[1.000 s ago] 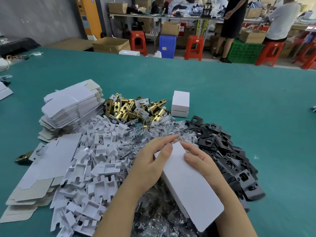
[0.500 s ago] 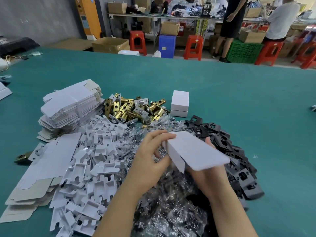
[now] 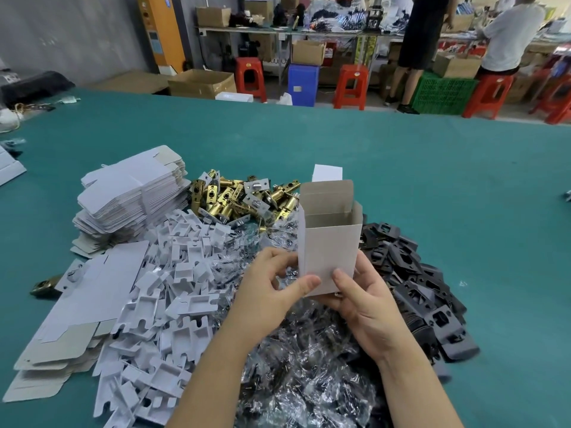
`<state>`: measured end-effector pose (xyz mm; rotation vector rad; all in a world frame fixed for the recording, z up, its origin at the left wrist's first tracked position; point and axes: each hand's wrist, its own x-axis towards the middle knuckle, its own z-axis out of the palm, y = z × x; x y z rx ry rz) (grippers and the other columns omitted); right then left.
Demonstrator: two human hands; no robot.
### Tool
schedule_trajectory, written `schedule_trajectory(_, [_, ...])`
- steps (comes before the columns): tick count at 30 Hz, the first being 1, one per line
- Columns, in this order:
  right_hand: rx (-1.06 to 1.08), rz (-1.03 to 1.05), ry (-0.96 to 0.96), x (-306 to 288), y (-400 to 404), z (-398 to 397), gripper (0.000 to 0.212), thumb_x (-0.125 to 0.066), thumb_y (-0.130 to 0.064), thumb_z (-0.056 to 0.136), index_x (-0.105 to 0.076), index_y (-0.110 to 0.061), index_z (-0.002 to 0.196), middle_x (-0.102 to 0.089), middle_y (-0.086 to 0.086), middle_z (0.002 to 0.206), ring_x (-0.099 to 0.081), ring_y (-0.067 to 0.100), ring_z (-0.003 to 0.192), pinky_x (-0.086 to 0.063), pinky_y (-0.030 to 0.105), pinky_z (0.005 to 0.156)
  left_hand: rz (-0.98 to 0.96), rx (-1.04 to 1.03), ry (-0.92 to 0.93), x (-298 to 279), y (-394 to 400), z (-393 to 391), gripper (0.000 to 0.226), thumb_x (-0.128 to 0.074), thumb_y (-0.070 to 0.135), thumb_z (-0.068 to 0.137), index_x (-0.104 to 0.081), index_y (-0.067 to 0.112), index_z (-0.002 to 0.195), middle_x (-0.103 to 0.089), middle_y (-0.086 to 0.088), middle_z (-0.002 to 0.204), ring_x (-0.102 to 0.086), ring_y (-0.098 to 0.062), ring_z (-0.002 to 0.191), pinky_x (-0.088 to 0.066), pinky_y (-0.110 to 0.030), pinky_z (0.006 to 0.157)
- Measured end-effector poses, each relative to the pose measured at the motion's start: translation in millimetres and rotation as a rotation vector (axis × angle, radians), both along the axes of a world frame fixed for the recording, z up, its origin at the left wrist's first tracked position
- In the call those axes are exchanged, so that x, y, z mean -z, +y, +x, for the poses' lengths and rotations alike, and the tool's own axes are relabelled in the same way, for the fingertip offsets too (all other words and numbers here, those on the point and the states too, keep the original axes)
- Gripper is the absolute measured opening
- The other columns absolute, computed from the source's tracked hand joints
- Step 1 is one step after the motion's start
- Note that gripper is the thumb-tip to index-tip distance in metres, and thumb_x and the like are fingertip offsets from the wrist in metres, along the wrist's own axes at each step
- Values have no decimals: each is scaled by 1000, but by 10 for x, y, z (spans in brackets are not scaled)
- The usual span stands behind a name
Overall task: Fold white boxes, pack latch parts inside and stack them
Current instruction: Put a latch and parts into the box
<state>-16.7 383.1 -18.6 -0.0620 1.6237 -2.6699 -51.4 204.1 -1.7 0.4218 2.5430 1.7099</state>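
Above the plastic bags point(image 3: 309, 381), both hands point(image 3: 315, 301) pinch an upright, open-topped, unprinted white box point(image 3: 327, 251).

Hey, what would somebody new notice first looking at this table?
Probably the white box held upright at centre, top flaps open, pinched by the left hand and right hand. Behind it glints a pile of brass latches, with black plates heaped to the right.
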Motion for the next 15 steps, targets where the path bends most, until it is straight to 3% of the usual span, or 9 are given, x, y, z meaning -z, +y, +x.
schedule_trajectory(5, [56, 57, -25, 32, -27, -19, 64, -91, -45, 72, -65, -25, 127, -68, 15, 129, -69, 35, 114, -62, 46, 84, 50, 11, -58, 11, -21, -8, 28, -69, 63, 82, -63, 54, 108, -61, 20, 105, -62, -6, 88, -57, -26, 74])
schedule_trajectory(9, [77, 69, -74, 71, -39, -32, 57, -89, -46, 75, -66, -29, 124, -71, 11, 125, -70, 33, 112, -62, 43, 82, 134, -79, -51, -30, -43, -1, 20, -60, 49, 95, -67, 45, 114, -70, 17, 110, -66, -4, 97, -57, -17, 78])
schedule_trajectory(12, [76, 64, -85, 118, -18, -41, 41, -78, -32, 86, -66, -29, 125, -72, 9, 125, -70, 33, 112, -62, 48, 85, 32, -192, -51, -58, -64, -46, 12, -62, 32, 100, -69, 40, 107, -72, 7, 91, -65, -5, 70, -53, -17, 53])
schedule_trajectory(15, [68, 85, -98, 130, -20, -50, 50, -76, -32, 85, -59, -23, 131, -72, 7, 125, -70, 32, 111, -57, 56, 92, -78, -248, -4, -165, -85, -249, 16, -63, 23, 99, -65, 38, 100, -70, 5, 83, -53, 3, 47, -38, -11, 39])
